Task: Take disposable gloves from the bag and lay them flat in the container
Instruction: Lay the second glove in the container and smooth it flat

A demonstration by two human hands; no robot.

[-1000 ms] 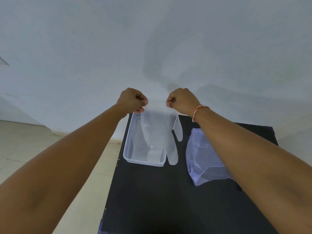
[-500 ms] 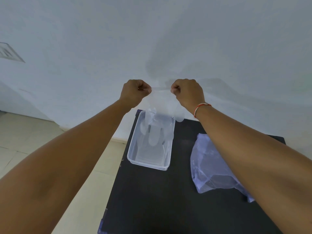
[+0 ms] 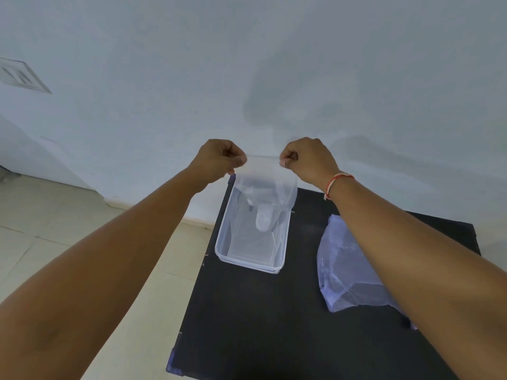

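Item: one clear glove [image 3: 267, 187], pinched at its cuff by left hand [image 3: 219, 160] and right hand [image 3: 308, 159], held at frame centre over the container [image 3: 251, 237] (fingertips dangling inside). Bag [image 3: 345, 267] lies right on the desk [image 3: 260, 325].

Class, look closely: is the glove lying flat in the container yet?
No. Both hands, left and right, pinch the glove by its cuff, so it hangs above the container.
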